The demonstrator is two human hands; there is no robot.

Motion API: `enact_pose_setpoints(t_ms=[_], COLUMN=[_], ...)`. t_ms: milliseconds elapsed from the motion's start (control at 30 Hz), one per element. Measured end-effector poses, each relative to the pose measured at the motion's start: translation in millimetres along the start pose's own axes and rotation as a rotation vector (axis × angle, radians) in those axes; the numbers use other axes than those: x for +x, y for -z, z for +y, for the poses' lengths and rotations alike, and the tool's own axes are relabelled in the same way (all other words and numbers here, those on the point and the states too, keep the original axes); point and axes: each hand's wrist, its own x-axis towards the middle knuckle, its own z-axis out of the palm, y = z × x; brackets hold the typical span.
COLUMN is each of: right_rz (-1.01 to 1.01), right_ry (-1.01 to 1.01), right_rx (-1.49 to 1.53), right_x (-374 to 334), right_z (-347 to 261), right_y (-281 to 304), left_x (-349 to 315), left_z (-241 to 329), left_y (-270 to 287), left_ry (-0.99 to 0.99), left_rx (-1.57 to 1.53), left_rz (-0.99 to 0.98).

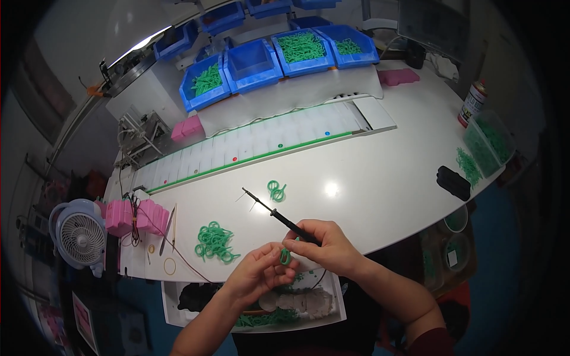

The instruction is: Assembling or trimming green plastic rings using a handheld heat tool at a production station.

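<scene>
Close to the table's front edge, my left hand [259,270] pinches a small green looped plastic piece [285,256]. Across from it, my right hand [325,244] is closed round the black handle of a slim corded tool [289,224]. That tool points up and left, and two thin wire-like prongs stick out near its tip. Fingers of both hands meet at the green piece and partly cover it. Beyond the tool lie a few loose green rings [276,191]. To the left is a pile of green ringed pieces [215,242].
An open drawer [343,299] with green scraps sits below my hands. A white conveyor [255,144] crosses the table, with blue bins [252,66] behind. At left stand pink blocks [153,216] and a fan [80,232]; at right, a black case [453,183], clear tub [490,142] and spray can [472,104].
</scene>
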Motion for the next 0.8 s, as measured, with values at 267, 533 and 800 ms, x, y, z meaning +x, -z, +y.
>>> enact_pose_setpoints(t_ms=[267,533,800], right_rz=[0.124,0.204,0.28], right_ry=[0.07,0.137,0.341], right_rx=[-0.092,-0.422,-0.601], right_x=[-1,-38,-40], right_z=[9,-2,14], right_y=[2,27,25], left_x=[1,6,6], left_z=[1,3,5], left_y=[-4,11,11], left_ry=[-0.106,-0.332,-0.366], left_rx=[0.061,0.071,0.066], left_rz=[-0.028,0.223,0.198])
